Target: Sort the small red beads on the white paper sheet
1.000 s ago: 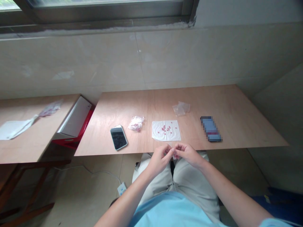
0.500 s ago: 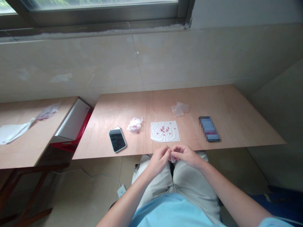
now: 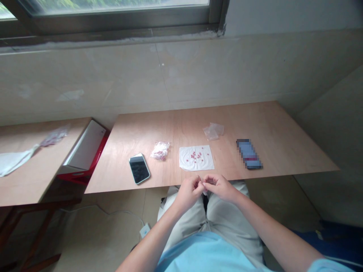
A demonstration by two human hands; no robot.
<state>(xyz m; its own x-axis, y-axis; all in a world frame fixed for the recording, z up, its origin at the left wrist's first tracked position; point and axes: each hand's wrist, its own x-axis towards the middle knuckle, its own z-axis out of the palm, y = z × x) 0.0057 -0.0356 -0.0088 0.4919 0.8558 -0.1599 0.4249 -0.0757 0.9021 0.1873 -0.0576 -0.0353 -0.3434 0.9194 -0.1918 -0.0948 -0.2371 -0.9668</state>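
My left hand [image 3: 189, 191] and my right hand [image 3: 221, 187] meet over my lap, just off the table's front edge. Both are closed in a pinch with fingertips touching. Between them shows a small whitish piece [image 3: 205, 193], mostly hidden by the fingers; its kind is too small to make out. Beyond the hands a white cloth [image 3: 185, 154] lies flat on the table, with several small red pieces [image 3: 194, 155] scattered over it. To its left sits a clear plastic bag [image 3: 160, 150] with small red pieces inside.
On the wooden table [image 3: 283, 139] are a phone [image 3: 139, 169] at the left, a blurred-out phone-like device [image 3: 249, 153] at the right and clear plastic bags [image 3: 213, 131] at the back. A second table [image 3: 25, 185] stands left, beside a red-and-white box [image 3: 86, 147].
The fingertips have shifted slightly, and less of the whitish piece shows between them. The view has moved a little; the things on the table stay in place.
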